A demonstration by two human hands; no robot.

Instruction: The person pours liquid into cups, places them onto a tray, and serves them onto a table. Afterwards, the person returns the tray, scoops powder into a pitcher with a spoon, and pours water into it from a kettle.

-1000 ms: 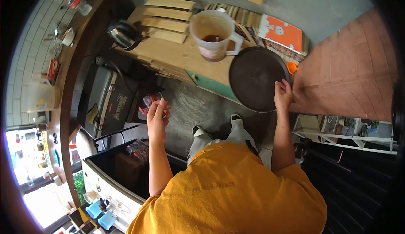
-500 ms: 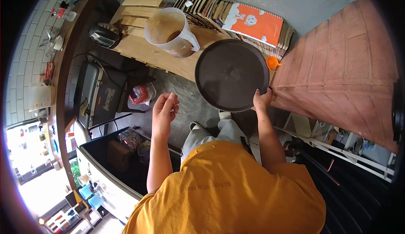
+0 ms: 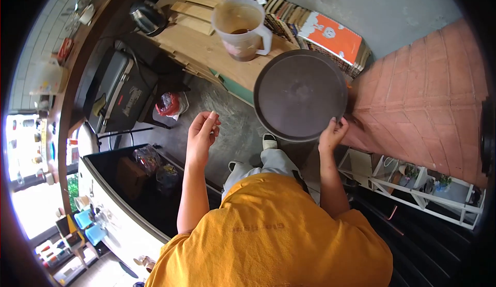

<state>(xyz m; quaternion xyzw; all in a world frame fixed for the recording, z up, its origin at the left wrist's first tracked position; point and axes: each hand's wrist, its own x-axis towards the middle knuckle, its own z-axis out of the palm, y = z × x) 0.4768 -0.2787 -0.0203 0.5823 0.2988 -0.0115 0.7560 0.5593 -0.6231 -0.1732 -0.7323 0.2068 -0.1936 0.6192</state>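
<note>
A round dark brown serving tray (image 3: 299, 95) is held over the right end of the wooden bench. My right hand (image 3: 332, 133) grips its near right rim, thumb on the upper face and fingers partly hidden below. My left hand (image 3: 202, 132) is in the air over the floor, left of the tray and apart from it. Its fingers are curled, with the thumb pressed towards them; whether something small is inside cannot be made out. Behind the tray, a translucent plastic measuring jug (image 3: 240, 33) with some brown liquid stands on the wooden bench (image 3: 194, 44).
A row of books (image 3: 281, 20) and an orange-and-white notebook (image 3: 333, 36) line the wall. A metal kettle (image 3: 148, 18) is at the bench's left end. A brick block (image 3: 418, 101) rises on the right. A red-and-white bag (image 3: 168, 104) lies left, near an open dark bin (image 3: 160, 204).
The view has turned, so the surroundings appear shifted. My right hand has moved the tray slightly right, and the orange funnel-like item beside it is now mostly covered. My left hand keeps its pose.
</note>
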